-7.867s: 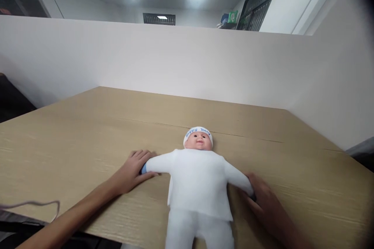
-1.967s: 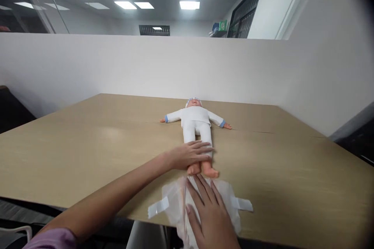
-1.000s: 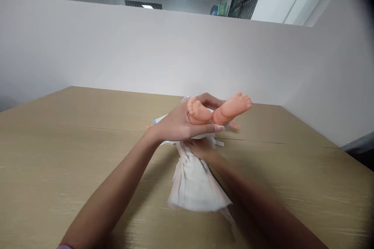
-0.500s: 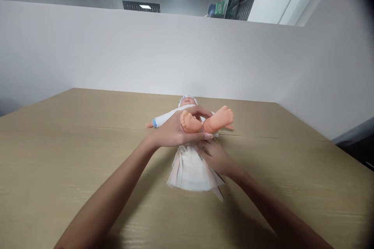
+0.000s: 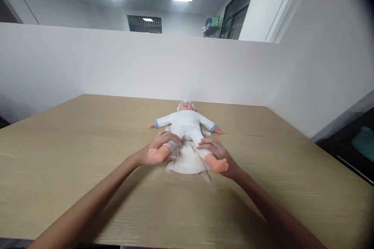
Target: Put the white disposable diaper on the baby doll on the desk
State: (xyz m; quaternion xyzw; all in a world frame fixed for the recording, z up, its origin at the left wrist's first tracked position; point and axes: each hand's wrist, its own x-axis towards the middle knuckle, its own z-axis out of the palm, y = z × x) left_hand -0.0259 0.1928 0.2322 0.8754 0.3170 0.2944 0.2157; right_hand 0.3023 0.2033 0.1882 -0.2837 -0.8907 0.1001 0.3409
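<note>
A baby doll (image 5: 186, 121) in a white suit with blue cuffs and a white cap lies on its back, head toward the far wall, arms spread. Under its hips and between its parted legs lies an opened white diaper (image 5: 187, 161), with tabs showing beside the waist. My left hand (image 5: 159, 148) is wrapped round the doll's lower leg on the left, fingers over the shin. On the right, my right hand (image 5: 220, 153) curls round the other lower leg, its bare foot sticking out toward me.
The doll lies on a wide tan tabletop (image 5: 131, 198). A white partition wall (image 5: 140, 66) rises behind it and continues on the right. Beyond the table's right edge is a dark area with a green item (image 5: 364, 144).
The doll's raised feet have come down and its legs are now apart. My left hand has moved left with one leg; my right hand has left the diaper and taken the other leg.
</note>
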